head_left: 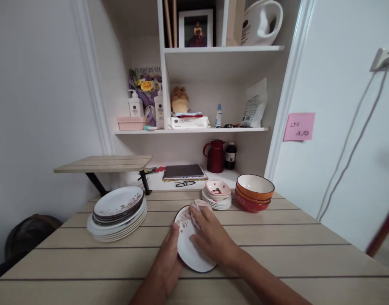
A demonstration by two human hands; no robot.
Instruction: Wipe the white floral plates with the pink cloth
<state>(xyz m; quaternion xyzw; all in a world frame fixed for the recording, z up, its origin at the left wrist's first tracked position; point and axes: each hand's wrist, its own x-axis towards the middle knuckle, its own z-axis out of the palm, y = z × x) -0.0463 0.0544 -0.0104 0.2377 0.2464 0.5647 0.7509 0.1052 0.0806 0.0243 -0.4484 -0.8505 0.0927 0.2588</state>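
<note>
A white plate (pixel 194 256) with a dark rim and a brown floral pattern is tilted up in front of me, above the table. My left hand (pixel 169 258) grips its left edge, thumb on the face and the other fingers hidden behind. Against the upper part of the plate's face, my right hand (pixel 210 233) presses a pale pink cloth (pixel 200 205), its fingers closed over the fabric. Part of the cloth is covered by that hand.
At left stands a stack of plates (pixel 118 201) beside a small raised shelf (pixel 105 164). Behind the held plate are small dishes (pixel 217 203) topped by a square bowl (pixel 218 189). Stacked orange and red bowls (pixel 254 192) stand right. A laptop (pixel 184 170), glasses (pixel 185 184) and red jug (pixel 216 156) sit behind.
</note>
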